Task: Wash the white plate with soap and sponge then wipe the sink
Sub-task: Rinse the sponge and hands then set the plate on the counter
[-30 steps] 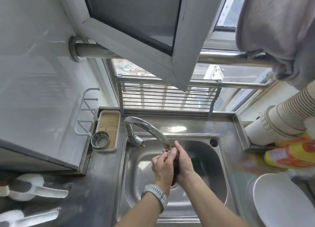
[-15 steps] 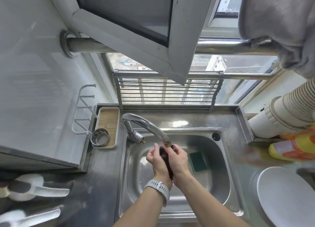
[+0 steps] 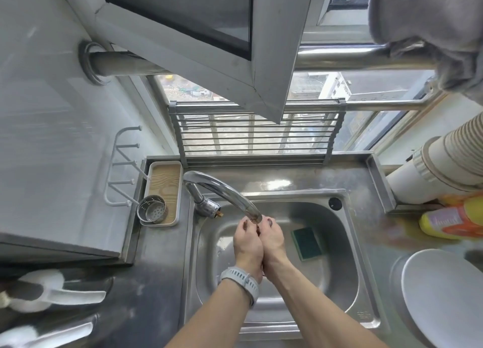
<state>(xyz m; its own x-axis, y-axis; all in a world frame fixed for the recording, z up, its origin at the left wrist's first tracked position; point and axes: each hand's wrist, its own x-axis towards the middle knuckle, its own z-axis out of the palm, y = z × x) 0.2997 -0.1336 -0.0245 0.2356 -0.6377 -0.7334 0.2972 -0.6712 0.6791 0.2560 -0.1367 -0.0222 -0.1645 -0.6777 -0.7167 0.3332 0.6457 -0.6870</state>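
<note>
Steel sink, left hand and right hand pressed together under faucet, grip unclear, sponge beside right hand

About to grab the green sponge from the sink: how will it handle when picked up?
The sponge probably squashes under the fingers: it looks like a thin soft pad. It lies flat on the sink floor, so it should slide when pushed, not roll. The basin gleams as if wet, so it may be soaked, heavier than it looks and dripping.
</note>
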